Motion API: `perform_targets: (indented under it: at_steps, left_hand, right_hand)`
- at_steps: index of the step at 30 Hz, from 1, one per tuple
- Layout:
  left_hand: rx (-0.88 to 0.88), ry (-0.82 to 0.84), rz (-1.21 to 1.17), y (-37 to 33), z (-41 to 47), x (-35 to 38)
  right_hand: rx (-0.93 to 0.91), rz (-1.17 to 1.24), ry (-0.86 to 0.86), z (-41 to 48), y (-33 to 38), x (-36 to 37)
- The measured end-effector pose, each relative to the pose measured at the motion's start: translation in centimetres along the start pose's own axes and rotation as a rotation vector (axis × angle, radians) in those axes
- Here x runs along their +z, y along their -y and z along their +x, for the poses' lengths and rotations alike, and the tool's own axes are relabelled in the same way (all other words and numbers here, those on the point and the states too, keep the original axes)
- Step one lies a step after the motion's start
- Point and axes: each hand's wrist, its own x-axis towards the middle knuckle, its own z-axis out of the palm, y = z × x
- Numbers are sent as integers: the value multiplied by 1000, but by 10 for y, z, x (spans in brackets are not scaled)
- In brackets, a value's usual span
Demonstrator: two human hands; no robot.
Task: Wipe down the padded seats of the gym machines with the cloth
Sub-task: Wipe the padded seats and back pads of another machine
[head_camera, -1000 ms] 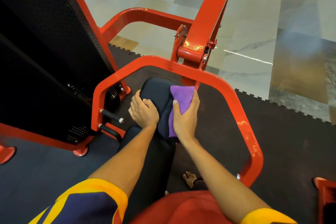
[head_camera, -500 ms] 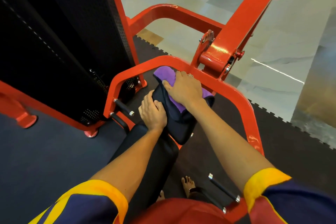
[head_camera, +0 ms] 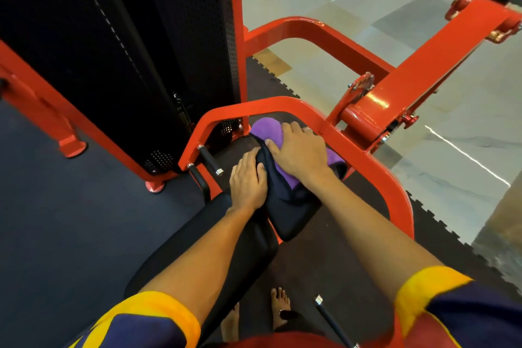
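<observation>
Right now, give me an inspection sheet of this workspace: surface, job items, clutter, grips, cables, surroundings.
Surface: small black seat pad, set inside the loop of the red frame; no marks visible on its bare part.
Job's things: purple cloth lies on the far end of the seat pad, partly under a hand.
Clutter: nothing seen.
Grips: right hand presses flat on the cloth; left hand rests against the pad's left edge.
Cables: nothing seen.
Surroundings: long black pad nearer the person; black perforated cover at left; dark rubber mat; glossy tiles beyond; bare feet below.
</observation>
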Motion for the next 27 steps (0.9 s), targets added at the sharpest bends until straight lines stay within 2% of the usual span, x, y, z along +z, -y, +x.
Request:
perform_targets:
  at_steps: [4,7,11,14,19,23,27]
  left_hand:
    - [-55,22,-89,9,-2,1]
    - [-193,51,-60,35,-18,-6]
    - [-196,24,65,83,-55,-15]
    - [-196,7,39,96,-66,-17]
    - [-287,-35,-33,100,-77,-11]
    - [-392,-24,-132,91,-84,-15]
    - [-514,12,-340,72,-91,-45]
  right_hand:
    - [-159,-182,112,26,29,0]
    - [-280,-225,116,25,19,0]
    - [-223,-200,97,31,-5,-5]
    - [-273,-311,50,24,23,8]
    - [-380,-449,75,13,63,33]
    - [-551,-436,80,-1,83,55]
    - [-686,-280,81,-23,94,75]
